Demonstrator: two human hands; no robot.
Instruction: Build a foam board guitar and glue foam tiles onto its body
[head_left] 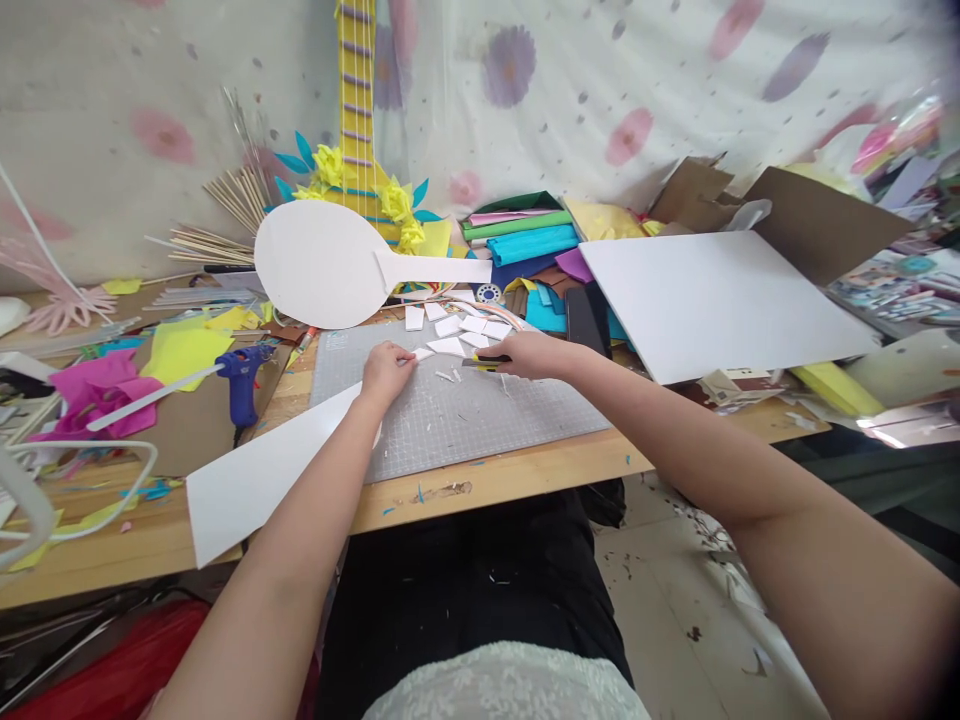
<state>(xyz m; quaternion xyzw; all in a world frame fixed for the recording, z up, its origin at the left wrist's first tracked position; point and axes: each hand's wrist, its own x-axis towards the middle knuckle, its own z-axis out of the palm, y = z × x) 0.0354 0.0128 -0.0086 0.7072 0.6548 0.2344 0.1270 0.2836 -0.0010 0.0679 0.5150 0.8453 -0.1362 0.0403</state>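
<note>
My left hand [385, 370] presses down on the far end of a long white foam strip [255, 478] that lies across the grey cutting mat [480, 420]. Its fingers are curled on the strip's tip. My right hand [525, 355] is closed round a yellow and black craft knife [484, 361], whose blade points left toward the strip's end. Several small white cut pieces [457, 330] lie on the mat just beyond both hands.
A white paddle-shaped cutout [330, 262] lies behind the mat, a large white foam sheet [712, 300] to the right. A blue glue gun [241, 380], yellow and pink paper, wooden sticks and rolls of coloured paper [525, 240] crowd the wooden table [525, 475].
</note>
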